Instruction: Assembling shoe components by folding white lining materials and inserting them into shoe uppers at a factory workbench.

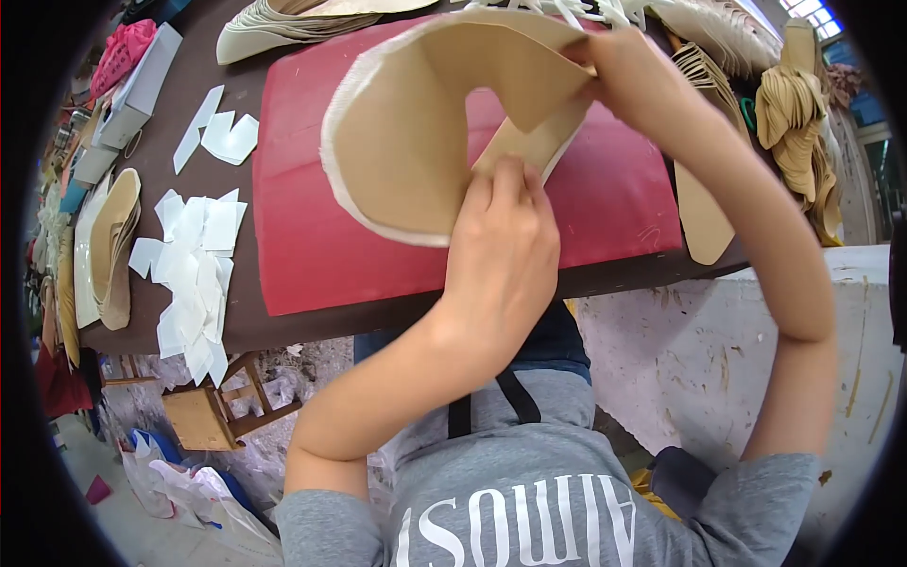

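A large tan shoe-upper piece (392,151) with a pale fuzzy edge is curled in front of me, above a red mat (302,236). Its near lower part is pinched by my left hand (505,241), whose fingers are closed on it. My right hand (624,76) grips the far right edge of the same piece, with the fingertips partly hidden and slightly blurred. A rounded notch in the piece lets the red mat show through between the two hands.
White cut patches (194,274) lie left of the mat, near a stack of tan pieces (113,246). More tan pieces are stacked at the far edge (283,28) and hang at the right (794,113). A wooden stool (203,416) stands below the dark table (331,326).
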Tool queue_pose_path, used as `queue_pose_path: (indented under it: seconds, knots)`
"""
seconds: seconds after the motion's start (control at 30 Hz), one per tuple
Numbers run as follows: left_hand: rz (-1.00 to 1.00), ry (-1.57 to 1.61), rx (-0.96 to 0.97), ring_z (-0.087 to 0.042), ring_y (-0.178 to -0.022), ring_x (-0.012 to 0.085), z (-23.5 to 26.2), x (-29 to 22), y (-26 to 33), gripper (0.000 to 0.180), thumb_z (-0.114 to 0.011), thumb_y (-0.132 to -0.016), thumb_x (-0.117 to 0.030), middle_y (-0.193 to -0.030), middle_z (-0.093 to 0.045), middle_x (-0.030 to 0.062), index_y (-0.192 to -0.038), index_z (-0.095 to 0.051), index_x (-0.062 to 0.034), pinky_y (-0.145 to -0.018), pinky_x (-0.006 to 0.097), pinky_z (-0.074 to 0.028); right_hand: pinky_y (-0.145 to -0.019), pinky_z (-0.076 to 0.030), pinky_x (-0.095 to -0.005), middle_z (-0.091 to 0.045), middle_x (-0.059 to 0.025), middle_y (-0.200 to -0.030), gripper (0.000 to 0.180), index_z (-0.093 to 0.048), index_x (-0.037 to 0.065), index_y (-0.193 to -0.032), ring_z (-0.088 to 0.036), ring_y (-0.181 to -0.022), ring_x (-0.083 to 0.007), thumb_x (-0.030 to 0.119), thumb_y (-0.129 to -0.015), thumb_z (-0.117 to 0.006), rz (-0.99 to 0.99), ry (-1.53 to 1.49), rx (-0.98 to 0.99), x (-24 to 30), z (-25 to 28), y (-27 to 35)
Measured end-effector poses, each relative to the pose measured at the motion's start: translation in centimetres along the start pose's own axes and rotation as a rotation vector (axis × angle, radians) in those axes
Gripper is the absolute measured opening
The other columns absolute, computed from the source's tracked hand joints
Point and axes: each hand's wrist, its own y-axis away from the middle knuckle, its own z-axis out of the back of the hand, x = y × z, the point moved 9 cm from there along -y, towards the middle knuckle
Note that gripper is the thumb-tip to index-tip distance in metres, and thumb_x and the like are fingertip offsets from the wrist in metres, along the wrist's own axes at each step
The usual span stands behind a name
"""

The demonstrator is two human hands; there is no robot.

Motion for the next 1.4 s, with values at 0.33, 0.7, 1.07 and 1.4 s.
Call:
queue_pose_path:
  seconds: [0.33, 0.7, 1.07, 1.4]
  knots:
    - [0.172, 0.106, -0.140, -0.047, -0.079, 0.0245, -2.3, 0.8, -1.8, 0.029, -0.053, -0.082, -0.009, -0.090, -0.062, 0.0178, -0.105, -0.065, 0.0030, -0.066, 0.032, -0.038, -0.059, -0.048, -0.0349, -0.068, -0.0141, -0.076, 0.022, -0.067, -0.006, -0.089, -0.063, -0.061, -0.0281, -0.001, -0.068, -0.064, -0.031, 0.129, -0.103, 2.4, -0.3, 3.6]
    - [0.225, -0.190, 0.079, -0.047, -0.083, 0.0256, -2.9, -2.3, -4.2, 0.036, -0.052, -0.084, -0.014, -0.094, -0.060, 0.0165, -0.113, -0.060, 0.0067, -0.069, 0.034, -0.037, -0.053, -0.048, -0.0373, -0.065, -0.0121, -0.068, 0.010, -0.065, -0.001, -0.078, -0.061, -0.055, -0.0288, 0.008, -0.074, -0.062, 0.047, 0.108, -0.210, 0.6, 1.3, 3.0]
    - [0.287, 0.086, -0.212, -0.049, -0.091, 0.0296, -3.6, -1.7, -4.7, 0.041, -0.053, -0.080, -0.014, -0.097, -0.061, 0.0201, -0.113, -0.058, 0.0104, -0.082, 0.035, -0.038, -0.054, -0.048, -0.0388, -0.066, -0.0136, -0.074, 0.012, -0.067, 0.002, -0.082, -0.061, -0.058, -0.0329, 0.011, -0.073, -0.063, 0.066, 0.267, -0.208, 0.2, 0.7, 3.4]
    - [0.384, 0.393, -0.373, -0.049, -0.097, 0.0311, -4.5, -0.6, -6.1, 0.038, -0.052, -0.074, -0.008, -0.107, -0.061, 0.0174, -0.108, -0.060, 0.0075, -0.081, 0.035, -0.039, -0.050, -0.043, -0.0370, -0.063, -0.0157, -0.066, 0.014, -0.066, 0.000, -0.077, -0.053, -0.051, -0.0343, 0.012, -0.071, -0.068, 0.099, 0.204, -0.248, -0.4, 1.2, 2.8]
